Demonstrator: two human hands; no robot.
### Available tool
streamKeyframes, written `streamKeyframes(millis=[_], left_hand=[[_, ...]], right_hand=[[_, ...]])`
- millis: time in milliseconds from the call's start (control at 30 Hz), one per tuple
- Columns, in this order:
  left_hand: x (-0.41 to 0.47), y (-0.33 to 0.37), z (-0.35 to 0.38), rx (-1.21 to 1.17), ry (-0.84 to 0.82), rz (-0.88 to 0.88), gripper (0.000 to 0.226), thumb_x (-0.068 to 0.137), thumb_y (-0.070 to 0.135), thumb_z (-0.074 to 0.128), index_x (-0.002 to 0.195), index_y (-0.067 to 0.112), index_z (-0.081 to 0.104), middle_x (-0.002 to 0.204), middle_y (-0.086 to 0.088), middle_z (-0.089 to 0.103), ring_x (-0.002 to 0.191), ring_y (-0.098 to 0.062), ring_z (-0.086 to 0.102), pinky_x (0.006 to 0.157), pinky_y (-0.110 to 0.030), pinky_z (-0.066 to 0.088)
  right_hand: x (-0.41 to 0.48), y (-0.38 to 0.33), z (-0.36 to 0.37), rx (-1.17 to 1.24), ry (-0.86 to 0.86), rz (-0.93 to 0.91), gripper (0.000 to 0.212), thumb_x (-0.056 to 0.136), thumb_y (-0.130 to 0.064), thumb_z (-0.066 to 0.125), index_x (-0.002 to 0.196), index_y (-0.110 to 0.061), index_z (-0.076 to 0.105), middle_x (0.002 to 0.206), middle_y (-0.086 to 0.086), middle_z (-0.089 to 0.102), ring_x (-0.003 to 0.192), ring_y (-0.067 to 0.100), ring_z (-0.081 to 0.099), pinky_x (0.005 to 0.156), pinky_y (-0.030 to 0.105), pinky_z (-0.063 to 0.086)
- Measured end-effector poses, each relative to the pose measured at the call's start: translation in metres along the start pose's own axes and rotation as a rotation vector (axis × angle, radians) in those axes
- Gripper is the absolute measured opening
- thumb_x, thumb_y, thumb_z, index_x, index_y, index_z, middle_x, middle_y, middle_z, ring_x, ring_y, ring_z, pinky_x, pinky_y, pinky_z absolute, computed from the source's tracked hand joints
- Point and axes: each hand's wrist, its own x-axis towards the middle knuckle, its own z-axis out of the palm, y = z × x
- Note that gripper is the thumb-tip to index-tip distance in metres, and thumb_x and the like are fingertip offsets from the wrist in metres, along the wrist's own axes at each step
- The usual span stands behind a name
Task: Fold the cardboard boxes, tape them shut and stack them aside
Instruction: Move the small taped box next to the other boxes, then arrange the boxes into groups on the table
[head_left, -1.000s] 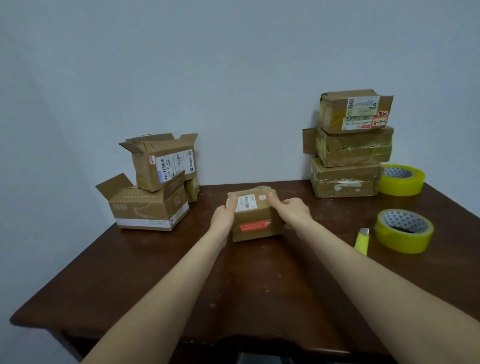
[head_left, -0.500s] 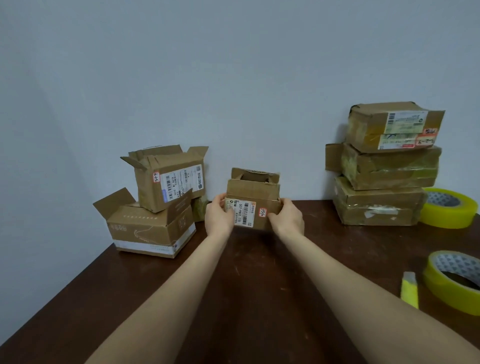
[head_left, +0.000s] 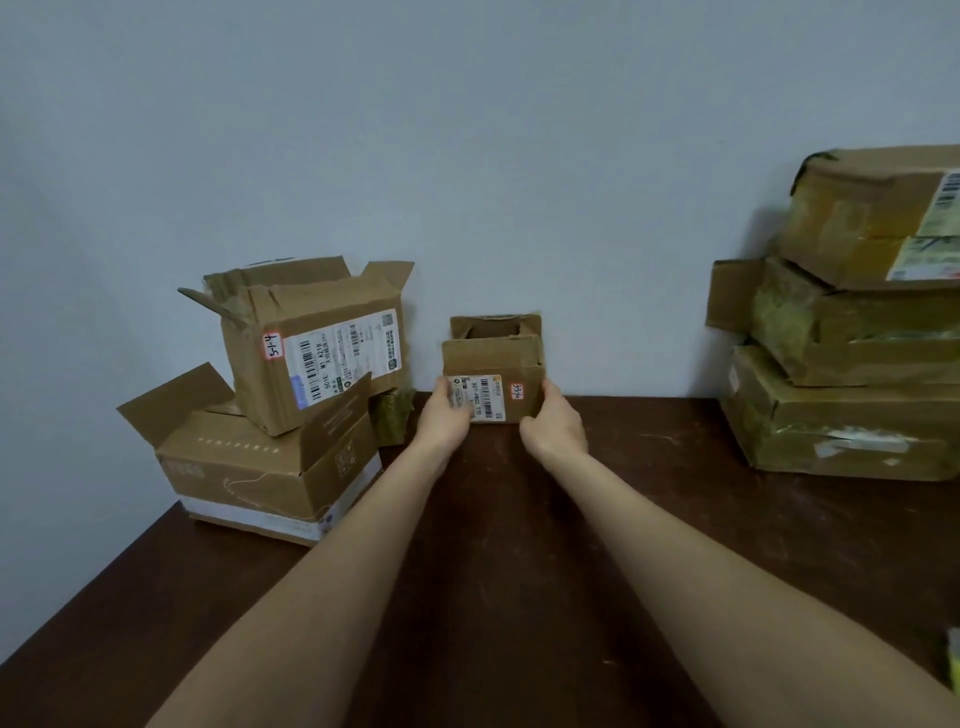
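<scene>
From the head camera, a small cardboard box (head_left: 492, 382) is held between both hands at the far side of a dark wooden table (head_left: 493, 571), close to the pale wall (head_left: 467, 156). The left hand (head_left: 447, 421) grips the box's left side, its thumb lying on the white barcode label on the front. The right hand (head_left: 553, 426) grips the right side, just beside a small red-edged sticker with handwriting. The top of the box is open, with one flap standing up at the back. Whether its base touches the table I cannot tell.

To the left stands a pile of two boxes with their flaps loose. The upper open box (head_left: 311, 343) sits tilted on a wider, flatter open box (head_left: 260, 467), and the upper one carries a large shipping label.

To the right, well apart from the hands, three taped boxes are stacked against the wall: the bottom box (head_left: 841, 415), the middle box (head_left: 857, 332) and the top box (head_left: 872, 218), which is cut off by the frame edge.
</scene>
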Motion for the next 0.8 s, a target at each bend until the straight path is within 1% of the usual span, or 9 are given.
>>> streamKeyframes(millis=[67,133,233,333,433,533,633,700,800], left_hand=[[-0.004,0.004,-0.001,0.072,0.023,0.013,0.046,0.096,0.006,0.045,0.141,0.015,0.039,0.133,-0.005,0.055,0.121,-0.021,0.053,0.101,-0.038,0.046],[-0.017,0.016,-0.004,0.104,0.105,0.052,0.044,0.097,0.005,0.043,0.14,0.013,0.041,0.132,-0.004,0.055,0.119,-0.022,0.055,0.098,-0.038,0.048],[-0.046,0.047,-0.02,0.112,0.217,0.216,0.045,0.096,0.004,0.042,0.141,0.012,0.04,0.14,-0.005,0.045,0.123,-0.017,0.05,0.104,-0.035,0.043],[-0.073,0.078,-0.053,0.097,0.329,0.419,0.044,0.094,0.005,0.046,0.137,0.013,0.042,0.135,-0.002,0.046,0.118,-0.01,0.049,0.102,-0.029,0.042],[-0.091,0.095,-0.097,0.075,0.539,0.528,0.042,0.09,0.008,0.05,0.131,0.016,0.045,0.124,0.003,0.049,0.108,-0.009,0.049,0.096,-0.034,0.046],[-0.096,0.089,-0.139,0.094,0.747,0.486,0.043,0.09,0.014,0.051,0.132,0.015,0.043,0.124,0.0,0.047,0.111,-0.014,0.047,0.097,-0.032,0.044],[-0.092,0.069,-0.164,0.102,0.856,0.346,0.05,0.09,0.026,0.054,0.137,0.014,0.038,0.134,-0.006,0.041,0.121,-0.018,0.044,0.102,-0.036,0.041],[-0.086,0.055,-0.17,0.101,0.832,0.197,0.062,0.09,0.039,0.055,0.142,0.015,0.032,0.142,-0.008,0.036,0.128,-0.022,0.041,0.104,-0.042,0.04],[-0.073,0.044,-0.173,0.1,0.701,0.041,0.077,0.088,0.056,0.049,0.149,0.018,0.021,0.151,-0.008,0.029,0.135,-0.027,0.036,0.106,-0.05,0.037]], right_hand=[[0.0,0.002,-0.003,-0.02,0.009,0.013,0.058,0.09,-0.016,0.053,0.144,-0.02,0.035,0.144,0.005,0.044,0.129,0.028,0.045,0.104,0.042,0.042],[-0.004,0.001,-0.01,-0.009,0.102,0.022,0.049,0.094,-0.021,0.051,0.141,-0.019,0.038,0.143,0.008,0.04,0.129,0.028,0.042,0.102,0.04,0.04],[-0.016,-0.012,-0.019,0.026,0.211,-0.032,0.037,0.095,-0.028,0.051,0.131,-0.019,0.046,0.135,0.009,0.043,0.124,0.027,0.044,0.097,0.041,0.041],[-0.029,-0.045,-0.017,0.08,0.15,-0.138,0.038,0.094,-0.03,0.053,0.13,-0.019,0.049,0.136,0.007,0.045,0.123,0.025,0.047,0.098,0.038,0.04],[-0.043,-0.082,-0.007,0.192,0.007,-0.22,0.049,0.093,-0.034,0.055,0.139,-0.018,0.044,0.143,0.005,0.044,0.128,0.023,0.045,0.1,0.038,0.039],[-0.051,-0.115,0.005,0.335,-0.125,-0.215,0.062,0.094,-0.034,0.055,0.147,-0.015,0.032,0.151,0.006,0.036,0.136,0.025,0.037,0.107,0.039,0.034],[-0.05,-0.136,0.019,0.418,-0.214,-0.173,0.07,0.095,-0.035,0.054,0.152,-0.012,0.018,0.157,0.008,0.024,0.142,0.026,0.028,0.111,0.04,0.028],[-0.046,-0.144,0.026,0.488,-0.265,-0.145,0.074,0.096,-0.036,0.054,0.153,-0.012,0.013,0.158,0.008,0.021,0.143,0.027,0.025,0.111,0.04,0.027],[-0.038,-0.152,0.034,0.58,-0.326,-0.105,0.077,0.094,-0.038,0.057,0.152,-0.013,0.013,0.156,0.008,0.026,0.141,0.028,0.029,0.11,0.04,0.029]])
